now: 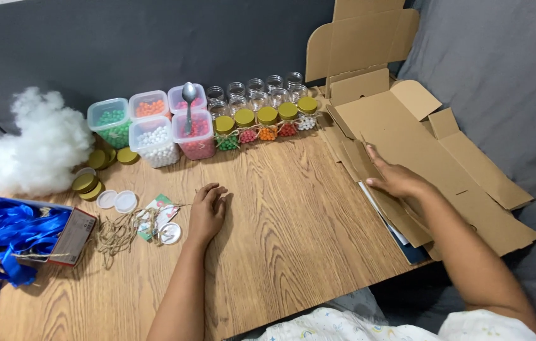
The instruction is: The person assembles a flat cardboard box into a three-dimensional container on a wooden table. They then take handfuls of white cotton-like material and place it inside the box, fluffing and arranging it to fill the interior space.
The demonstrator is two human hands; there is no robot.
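Looking down from the head view: a wood-grain table (293, 215) fills most of the frame, backed by a dark grey upholstered surface (154, 44); a grey cushion (501, 69) sits at the far right.

Flattened cardboard boxes (406, 132) lie stacked at the table's right edge, overhanging it, flaps unfolded, one flap standing up against the backing. Plain brown, creased, unprinted. A thin dark-and-white sheet shows under the stack's near edge.

Right hand (397, 180): flat, palm down, fingers spread slightly, pressed on top of the cardboard stack. Grips nothing.

Left hand (206, 211): resting on bare table, palm down, fingers loosely curled, holding nothing. Just left of it lie a small white round lid (170, 233), a small printed card (157, 211) and a tangle of jute twine (119, 230).

Back of table: four clear plastic tubs (154, 123) holding green, orange, white and pink-red beads; a metal spoon (188, 104) stands in the pink tub. Beside them, a row of small glass jars with gold lids (266, 123), filled with coloured beads and tied with twine; empty lidless jars behind.

Left side: a heap of white stuffing (34, 148), loose gold lids (88, 180), two white lids (116, 201), and a box of blue ribbon (9, 237).
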